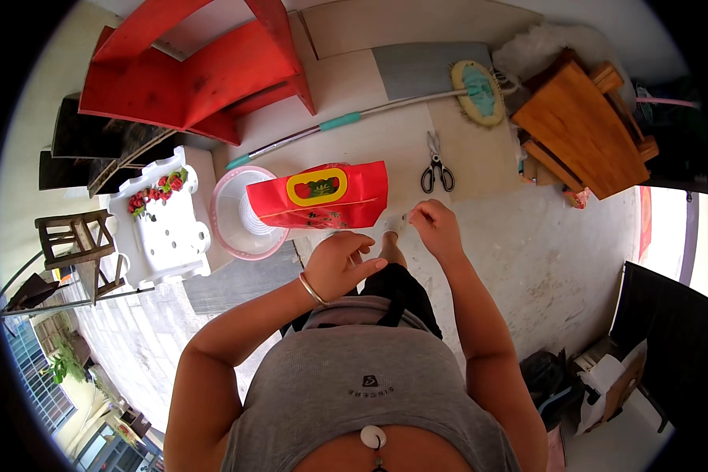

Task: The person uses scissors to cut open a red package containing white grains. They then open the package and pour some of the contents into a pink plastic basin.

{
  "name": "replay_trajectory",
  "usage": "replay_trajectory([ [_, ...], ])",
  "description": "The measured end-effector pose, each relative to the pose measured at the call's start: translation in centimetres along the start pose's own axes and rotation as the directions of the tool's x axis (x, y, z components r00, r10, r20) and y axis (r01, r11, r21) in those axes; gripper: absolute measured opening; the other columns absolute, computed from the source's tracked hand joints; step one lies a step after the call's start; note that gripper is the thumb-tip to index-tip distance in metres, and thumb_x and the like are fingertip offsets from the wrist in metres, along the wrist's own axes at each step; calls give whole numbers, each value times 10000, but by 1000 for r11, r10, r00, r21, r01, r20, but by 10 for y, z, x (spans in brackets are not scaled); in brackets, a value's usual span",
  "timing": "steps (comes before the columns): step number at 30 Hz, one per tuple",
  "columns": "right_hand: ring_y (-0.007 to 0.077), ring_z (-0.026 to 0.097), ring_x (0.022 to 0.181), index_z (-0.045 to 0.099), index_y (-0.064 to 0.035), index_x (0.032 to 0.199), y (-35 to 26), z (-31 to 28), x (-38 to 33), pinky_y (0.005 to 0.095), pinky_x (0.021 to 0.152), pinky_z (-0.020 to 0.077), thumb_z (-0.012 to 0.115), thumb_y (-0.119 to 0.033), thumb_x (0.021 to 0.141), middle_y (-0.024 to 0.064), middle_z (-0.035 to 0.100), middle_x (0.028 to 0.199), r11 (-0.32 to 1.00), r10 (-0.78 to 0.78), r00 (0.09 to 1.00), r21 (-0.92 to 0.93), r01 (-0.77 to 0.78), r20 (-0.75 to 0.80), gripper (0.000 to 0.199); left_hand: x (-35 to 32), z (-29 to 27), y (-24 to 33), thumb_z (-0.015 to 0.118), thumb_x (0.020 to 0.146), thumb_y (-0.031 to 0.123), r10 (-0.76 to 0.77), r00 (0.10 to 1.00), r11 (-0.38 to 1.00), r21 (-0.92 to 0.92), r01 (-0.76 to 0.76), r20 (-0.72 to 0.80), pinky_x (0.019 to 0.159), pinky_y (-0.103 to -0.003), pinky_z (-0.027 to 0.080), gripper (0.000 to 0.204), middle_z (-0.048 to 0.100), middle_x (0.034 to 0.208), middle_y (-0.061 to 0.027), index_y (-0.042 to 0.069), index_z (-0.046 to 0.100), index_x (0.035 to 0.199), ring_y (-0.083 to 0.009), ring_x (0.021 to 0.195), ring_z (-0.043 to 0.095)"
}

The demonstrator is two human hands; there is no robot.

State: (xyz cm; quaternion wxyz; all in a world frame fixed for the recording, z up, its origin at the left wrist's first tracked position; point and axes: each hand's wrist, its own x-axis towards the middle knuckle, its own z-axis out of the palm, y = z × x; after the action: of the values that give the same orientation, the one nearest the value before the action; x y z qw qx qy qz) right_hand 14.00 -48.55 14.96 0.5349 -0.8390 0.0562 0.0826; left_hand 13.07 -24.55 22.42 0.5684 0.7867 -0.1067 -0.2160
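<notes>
A red gift bag or box (366, 189) with a yellow-rimmed oval window stands in front of me, partly covering the pink-rimmed plastic basin (223, 200). My left hand (342, 263), with a bangle at the wrist, is just below the red package's lower edge. Its fingers are loosely bent and the thumb is apart; nothing shows in it. To the right of the package hangs my right hand (436, 228), fingers curled together. Whatever they may pinch is too small or hidden. Beyond that hand a pair of black-handled scissors (435, 169) lies on the floor.
A long-handled mop (338, 123) lies across the back. A red wooden piece of furniture (204, 86) stands far left, above a white plastic stool (161, 228) bearing red flowers. At the right are a wooden stool (582, 130) and a black panel (661, 334).
</notes>
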Motion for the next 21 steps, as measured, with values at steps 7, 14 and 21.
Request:
replay_trajectory([
  [7,137,563,785,679,2,875,-25,32,42,268,719,470,460,94,787,79,658,886,860,112,982,481,-173,152,253,43,-1,-13,530,842,691,-663,712,197,-864,464,231,795,-433,541,855,602,1133,-227,-82,481,1206,-323,979,651],
  [14,187,627,787,690,-24,897,-33,12,24,273,711,496,483,106,756,98,673,905,904,-426,877,70,421,223,283,26,3,-29,502,813,-24,-497,846,68,-963,259,193,998,-506,470,531,538,1301,-166,-1,428,1337,-314,1191,554],
  [21,234,618,773,685,-26,886,-54,19,40,326,668,498,638,-28,779,89,629,848,964,-199,944,-121,237,264,117,9,33,-70,483,832,-45,-355,934,154,-984,89,29,982,-432,476,497,539,1295,-160,-13,434,1325,-279,1187,558],
])
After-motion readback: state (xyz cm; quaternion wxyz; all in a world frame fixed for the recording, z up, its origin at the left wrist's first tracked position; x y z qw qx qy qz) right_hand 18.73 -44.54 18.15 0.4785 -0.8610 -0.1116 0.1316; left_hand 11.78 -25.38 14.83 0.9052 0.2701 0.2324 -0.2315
